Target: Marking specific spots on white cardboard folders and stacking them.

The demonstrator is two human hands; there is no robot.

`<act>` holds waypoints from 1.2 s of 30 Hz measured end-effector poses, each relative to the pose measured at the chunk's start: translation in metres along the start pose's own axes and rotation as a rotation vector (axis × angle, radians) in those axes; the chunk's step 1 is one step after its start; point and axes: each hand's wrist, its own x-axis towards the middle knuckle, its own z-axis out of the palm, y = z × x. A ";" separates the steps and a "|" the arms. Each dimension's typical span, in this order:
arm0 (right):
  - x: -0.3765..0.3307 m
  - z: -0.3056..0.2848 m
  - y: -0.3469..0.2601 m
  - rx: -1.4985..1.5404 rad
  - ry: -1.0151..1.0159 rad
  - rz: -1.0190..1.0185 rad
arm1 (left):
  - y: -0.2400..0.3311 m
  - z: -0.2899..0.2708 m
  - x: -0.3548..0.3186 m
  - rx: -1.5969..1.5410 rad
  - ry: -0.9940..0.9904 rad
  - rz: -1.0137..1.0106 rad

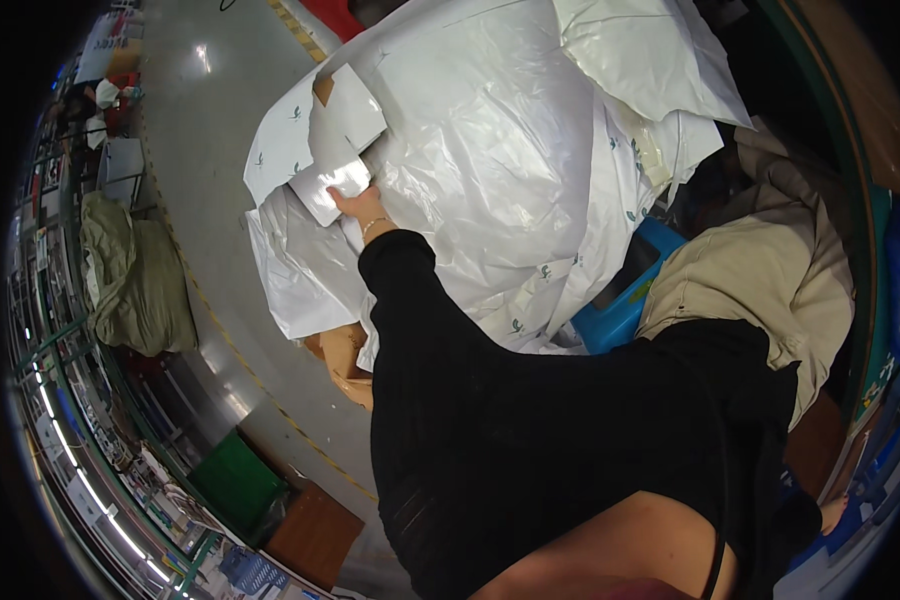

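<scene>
Head view: the right hand is hidden from sight. The left hand [355, 203], black-sleeved, has its fingers tucked out of sight under a flat white plastic mailer bag [335, 180]; its grip cannot be judged. That bag lies at the left edge of the heaped white plastic bags [490, 150]. A blue plastic bin [625, 295] is half buried right of the heap.

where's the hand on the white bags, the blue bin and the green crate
left hand [355, 205], head view, back of the hand on a white bag
blue bin [620, 300], head view, its side wall under the bags
green crate [235, 482], head view, its top face, lower left
</scene>
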 end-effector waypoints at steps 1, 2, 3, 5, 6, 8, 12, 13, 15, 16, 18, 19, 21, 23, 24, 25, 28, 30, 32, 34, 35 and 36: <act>0.000 -0.002 -0.001 0.000 0.007 -0.002 | 0.001 -0.002 -0.002 -0.017 -0.002 0.002; 0.002 -0.004 -0.001 0.000 0.015 -0.001 | 0.002 -0.005 -0.005 -0.016 -0.008 0.006; 0.006 -0.004 0.001 -0.002 0.022 0.003 | 0.000 -0.011 -0.009 -0.041 -0.027 0.000; 0.016 -0.006 0.009 -0.006 0.034 0.018 | 0.000 -0.023 -0.021 -0.089 -0.063 -0.007; 0.022 -0.005 0.016 -0.008 0.038 0.023 | -0.004 -0.026 -0.032 -0.116 -0.079 -0.014; 0.036 0.001 0.027 -0.021 0.038 0.035 | -0.004 -0.045 -0.071 -0.193 -0.113 -0.078; 0.072 0.018 0.049 -0.046 0.032 0.066 | 0.004 -0.093 -0.179 -0.126 0.074 -0.129; 0.080 0.022 0.055 -0.052 0.034 0.075 | 0.008 -0.101 -0.206 -0.090 0.124 -0.134; 0.092 0.031 0.066 -0.072 0.038 0.092 | 0.019 -0.117 -0.249 -0.074 0.185 -0.126; 0.098 0.037 0.072 -0.081 0.043 0.105 | 0.025 -0.117 -0.262 -0.060 0.237 -0.121; 0.109 0.049 0.079 -0.103 0.053 0.120 | 0.028 -0.104 -0.278 -0.091 0.285 -0.069; 0.114 0.052 0.081 -0.112 0.057 0.123 | 0.026 -0.099 -0.286 -0.128 0.325 -0.031; 0.122 0.057 0.077 -0.128 0.065 0.117 | 0.022 -0.091 -0.296 -0.200 0.398 0.036; 0.126 0.055 0.072 -0.130 0.084 0.106 | 0.021 -0.103 -0.285 -0.195 0.339 0.057; 0.127 0.054 0.069 -0.131 0.094 0.102 | 0.022 -0.116 -0.275 -0.195 0.288 0.080; 0.128 0.053 0.066 -0.132 0.104 0.098 | 0.023 -0.129 -0.264 -0.194 0.237 0.103; 0.128 0.047 0.050 -0.144 0.122 0.071 | 0.019 -0.142 -0.254 -0.168 0.187 0.116; 0.129 0.043 0.045 -0.150 0.132 0.063 | 0.019 -0.147 -0.249 -0.130 0.190 0.131; 0.132 0.042 0.042 -0.154 0.135 0.056 | 0.017 -0.148 -0.248 -0.115 0.192 0.135; 0.137 0.044 0.039 -0.159 0.134 0.046 | 0.014 -0.139 -0.251 -0.114 0.207 0.119; 0.139 0.047 0.037 -0.162 0.134 0.041 | 0.013 -0.131 -0.253 -0.113 0.214 0.111; 0.142 0.050 0.036 -0.164 0.134 0.035 | 0.013 -0.125 -0.253 -0.113 0.221 0.102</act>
